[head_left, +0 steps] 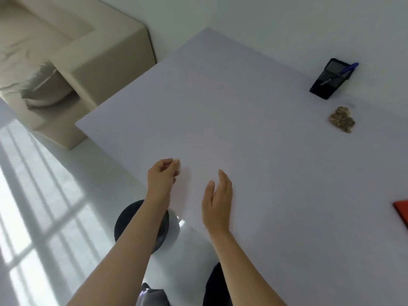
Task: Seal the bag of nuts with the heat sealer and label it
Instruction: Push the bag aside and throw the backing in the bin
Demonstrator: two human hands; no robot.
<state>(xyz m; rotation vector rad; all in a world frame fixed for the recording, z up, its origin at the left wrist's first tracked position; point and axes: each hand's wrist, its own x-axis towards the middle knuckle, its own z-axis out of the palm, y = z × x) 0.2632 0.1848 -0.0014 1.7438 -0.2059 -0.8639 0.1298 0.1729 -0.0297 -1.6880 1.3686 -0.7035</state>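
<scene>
a: step?
b: barely begun. left hand (164, 175) loosely curled, empty; right hand (217, 204) flat, empty; both over table (220, 107). bag (341, 121) far right, untouched, near pen holder (329, 82).
a: next?
b: needs a long reach right for bag; sealer nowhere in view.

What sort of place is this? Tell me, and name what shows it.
Probably a home living room: a beige sofa with a cushion stands beside the white table, and window light falls in bars on the floor.
</scene>
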